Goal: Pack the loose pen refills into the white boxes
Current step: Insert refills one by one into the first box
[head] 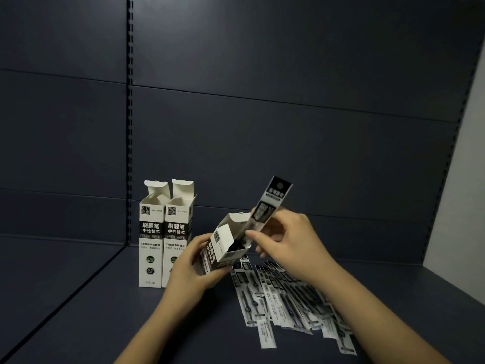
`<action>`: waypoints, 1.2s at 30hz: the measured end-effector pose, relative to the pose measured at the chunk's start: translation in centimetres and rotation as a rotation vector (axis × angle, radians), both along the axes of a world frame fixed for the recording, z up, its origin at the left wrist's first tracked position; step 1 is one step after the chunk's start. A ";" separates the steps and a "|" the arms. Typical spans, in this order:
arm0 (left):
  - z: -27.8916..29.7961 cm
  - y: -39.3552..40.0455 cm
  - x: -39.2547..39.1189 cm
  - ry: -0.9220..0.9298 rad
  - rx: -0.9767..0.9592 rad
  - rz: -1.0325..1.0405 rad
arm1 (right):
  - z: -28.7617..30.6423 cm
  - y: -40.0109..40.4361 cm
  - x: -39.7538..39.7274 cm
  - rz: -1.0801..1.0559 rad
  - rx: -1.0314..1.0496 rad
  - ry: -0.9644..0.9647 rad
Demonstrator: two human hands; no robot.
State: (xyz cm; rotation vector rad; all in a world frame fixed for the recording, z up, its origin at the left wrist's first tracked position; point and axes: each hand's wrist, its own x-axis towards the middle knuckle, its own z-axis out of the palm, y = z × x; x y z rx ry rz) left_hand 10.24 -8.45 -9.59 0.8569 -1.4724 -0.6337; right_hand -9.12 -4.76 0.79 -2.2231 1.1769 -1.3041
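Nearest, at about five o'clock: a loose fan of sleeved pen refills (288,298) spread flat on the dark shelf (78,298), overlapping too much for an exact count; well over a dozen at a guess, with one short piece lying apart at the near edge. Clearly the bulk of the packing still to do.

Just beyond, at centre: left hand (191,266) curled round a tilted white box (223,250), thumb on the printed face, fingers (220,273) wrapped under its lower side, open mouth turned toward one o'clock. Dark ends of earlier refills visible inside, number impossible to tell. Right hand (286,237) pinching one sleeved refill (273,203) between thumb and fingertips, lower end already in the mouth of the box, upper end sticking out toward one o'clock. One insertion in hand, then, not finished.

Farther back, at ten o'clock: two more white boxes (164,237) standing upright, touching side by side, top flaps open. Contents hidden from this angle; full or empty not to be told.

Count: three boxes, one held and two standing; one refill in the fingers; one sizeable pile left. Judged roughly early to middle of the job, no box yet closed.
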 end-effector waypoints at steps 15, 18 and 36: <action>0.2 0.1 0.1 -0.004 -0.003 0.003 | 0.0 -0.4 0.6 0.044 -0.002 0.017; 0.2 0.1 0.1 -0.004 -0.001 0.002 | 0.0 -1.0 0.7 0.014 -0.024 -0.020; 0.1 0.1 0.0 0.014 -0.001 -0.009 | -0.1 -1.8 1.1 0.097 0.023 0.284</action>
